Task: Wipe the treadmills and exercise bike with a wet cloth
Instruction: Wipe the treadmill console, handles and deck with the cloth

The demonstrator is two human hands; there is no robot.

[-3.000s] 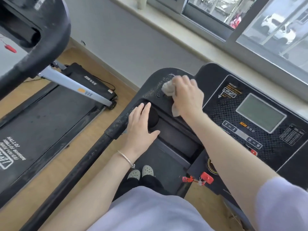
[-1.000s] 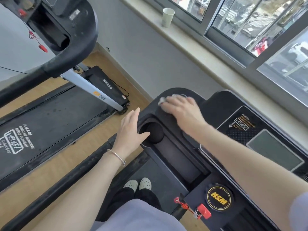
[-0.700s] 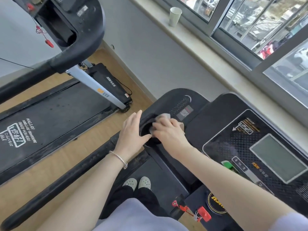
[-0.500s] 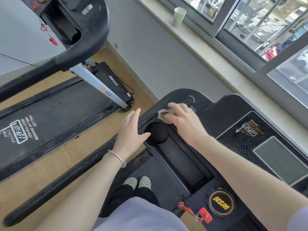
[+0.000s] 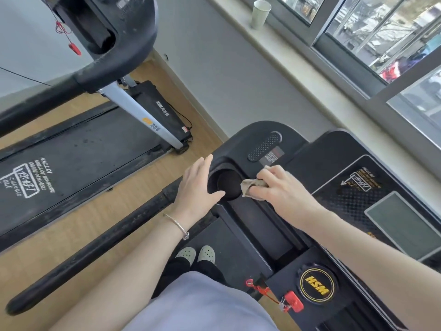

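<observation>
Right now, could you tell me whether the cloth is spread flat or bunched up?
Bunched up: the right hand grips the cloth as a crumpled wad beside the cup holder.

Treadmills: two, the one I stand on (image 5: 267, 139) and one to my left (image 5: 78, 149).
Hands: two, my left hand (image 5: 194, 189) and my right hand (image 5: 280, 191).
Cloths: one cloth (image 5: 250, 185), in my right fingers.
Cups: one paper cup (image 5: 260, 14) on the windowsill.
Bracelets: one bracelet (image 5: 177, 225), on my left wrist.
Shoes: two, a left shoe (image 5: 186, 254) and a right shoe (image 5: 207, 254).
Red safety clips: two, one near (image 5: 293, 304), one far (image 5: 75, 48).
Display screens: one display screen (image 5: 403, 225).
Round cup holders: one cup holder (image 5: 228, 187).
</observation>
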